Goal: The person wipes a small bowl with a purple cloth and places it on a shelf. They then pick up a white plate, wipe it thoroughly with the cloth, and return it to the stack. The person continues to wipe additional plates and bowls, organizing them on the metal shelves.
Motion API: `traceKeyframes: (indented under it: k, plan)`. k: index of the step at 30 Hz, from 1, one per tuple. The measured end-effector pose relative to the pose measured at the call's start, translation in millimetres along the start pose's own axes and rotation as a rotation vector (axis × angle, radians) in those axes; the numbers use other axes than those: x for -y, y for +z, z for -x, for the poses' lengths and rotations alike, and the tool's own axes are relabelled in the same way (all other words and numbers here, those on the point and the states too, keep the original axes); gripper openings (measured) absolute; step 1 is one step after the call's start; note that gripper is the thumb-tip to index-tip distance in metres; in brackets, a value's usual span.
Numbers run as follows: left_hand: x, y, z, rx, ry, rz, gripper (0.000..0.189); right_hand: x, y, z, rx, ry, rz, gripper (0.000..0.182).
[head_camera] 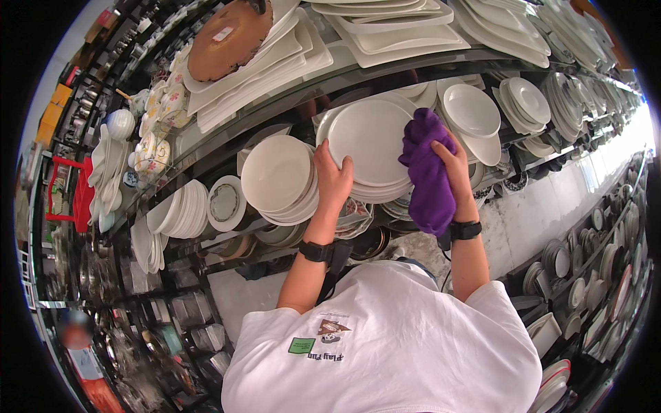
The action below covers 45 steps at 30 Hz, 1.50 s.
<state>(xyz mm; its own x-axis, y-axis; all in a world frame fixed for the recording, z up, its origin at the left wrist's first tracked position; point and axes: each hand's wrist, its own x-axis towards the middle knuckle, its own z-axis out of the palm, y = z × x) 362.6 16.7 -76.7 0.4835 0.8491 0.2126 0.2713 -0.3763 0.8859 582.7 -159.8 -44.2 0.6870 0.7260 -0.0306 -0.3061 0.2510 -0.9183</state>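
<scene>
My left hand [333, 175] is at the lower left rim of a large round white plate [374, 142], thumb over the edge. The plate lies at the front of a stack of similar white plates [379, 193] on the shelf. In my right hand [457, 168] is a bunched purple cloth [428, 175], which touches or overlaps the plate's right rim. To the left of my left hand stands a stack of deep round white plates [277, 173]. Right of the cloth is another pile topped by a smaller white round dish [472, 111].
A glass shelf edge [289, 106] runs above my hands, bearing stacked rectangular white plates [397, 38] and a brown wood-slice board [230, 38]. Floral teapots [152, 152] and a red rack [77, 193] stand left. More crockery shelves [583, 279] line the right side beyond the pale floor [542, 201].
</scene>
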Motion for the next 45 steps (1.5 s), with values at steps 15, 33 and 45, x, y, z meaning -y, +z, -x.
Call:
traceKeyframes:
  k: [15,33,45]
  plan:
    - [7,29,-26,-0.050,-0.169,-0.292,0.072,-8,8,-30,0.053,0.028,0.604,0.067]
    - [43,40,-50,-0.337,-0.166,-0.332,0.064,0,13,-23,0.031,0.152,0.009,0.057]
    - [-49,15,-25,-0.148,-0.512,0.983,0.054,36,24,8,-0.006,0.116,-0.090,0.054]
